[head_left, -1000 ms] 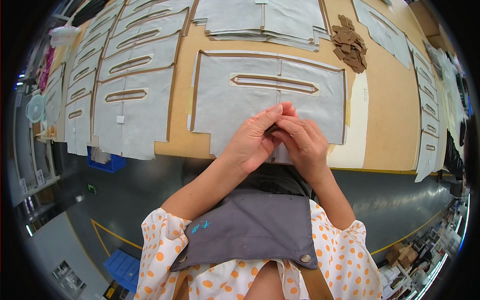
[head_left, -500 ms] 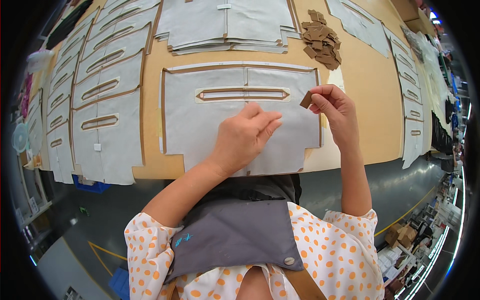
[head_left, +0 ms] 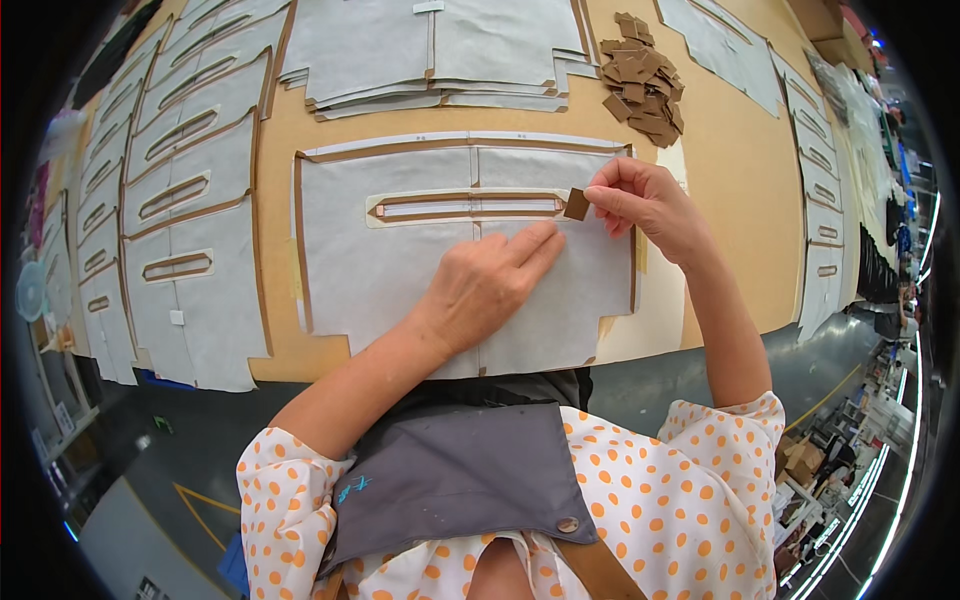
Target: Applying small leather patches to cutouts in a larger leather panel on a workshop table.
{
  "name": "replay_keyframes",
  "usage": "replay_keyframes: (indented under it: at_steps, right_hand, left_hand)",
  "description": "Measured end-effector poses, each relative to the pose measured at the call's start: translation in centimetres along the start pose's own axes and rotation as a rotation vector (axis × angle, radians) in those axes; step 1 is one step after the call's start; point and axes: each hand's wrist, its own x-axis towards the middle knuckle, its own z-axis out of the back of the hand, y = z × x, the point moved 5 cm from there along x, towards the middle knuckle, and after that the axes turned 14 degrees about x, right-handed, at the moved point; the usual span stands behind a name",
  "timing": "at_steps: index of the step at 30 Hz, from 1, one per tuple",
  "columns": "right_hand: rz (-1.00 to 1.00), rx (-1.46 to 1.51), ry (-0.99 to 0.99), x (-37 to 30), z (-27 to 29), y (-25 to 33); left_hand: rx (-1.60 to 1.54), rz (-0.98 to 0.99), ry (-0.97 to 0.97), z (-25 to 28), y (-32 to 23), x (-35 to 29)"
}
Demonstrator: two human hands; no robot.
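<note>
1. Left edge of table [head_left: 745,240]: 2 columns of grey panels overlap, with brown-trimmed slots: outer column [head_left: 95,320] and inner column [head_left: 205,330], both down to the near left corner.
2. Middle, at near edge: 1 grey panel [head_left: 380,270] laid flat, brown strips along its far edge and sides; a long brown-trimmed slot [head_left: 440,209] runs across it.
3. Beyond that panel, toward the far edge: stack of grey panels [head_left: 370,55], edges uneven.
4. Left hand [head_left: 485,285]: back up, on the panel below the slot. Fingers extended, close together, tips just short of the slot's right end. Nothing seen in grip; thumb hidden, so cannot tell what is under it.
5. Brown square [head_left: 576,204]: at the slot's right end, tilted. Cannot tell if it touches the panel.
6. Right hand [head_left: 645,208]: thumb and forefinger pinched together on the square's right corner; other fingers curled beneath.
7. Pile of brown pieces [head_left: 645,85]: right of the stack, toward the far edge.
8. Right edge: another column of slotted grey panels [head_left: 822,200], down to the near right corner.
</note>
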Motion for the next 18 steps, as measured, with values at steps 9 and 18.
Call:
replay_keyframes:
  at_steps: [9, 18]
  right_hand:
    - [-0.093, -0.071, 0.050, 1.5, -0.5, -0.3]
    - [-0.083, -0.123, 0.020, 1.6, -0.8, 0.0]
  left_hand:
    - [-0.004, 0.014, 0.000, 0.0, 0.0, -0.1]
    - [0.029, -0.002, 0.010, 0.2, -0.1, -0.1]
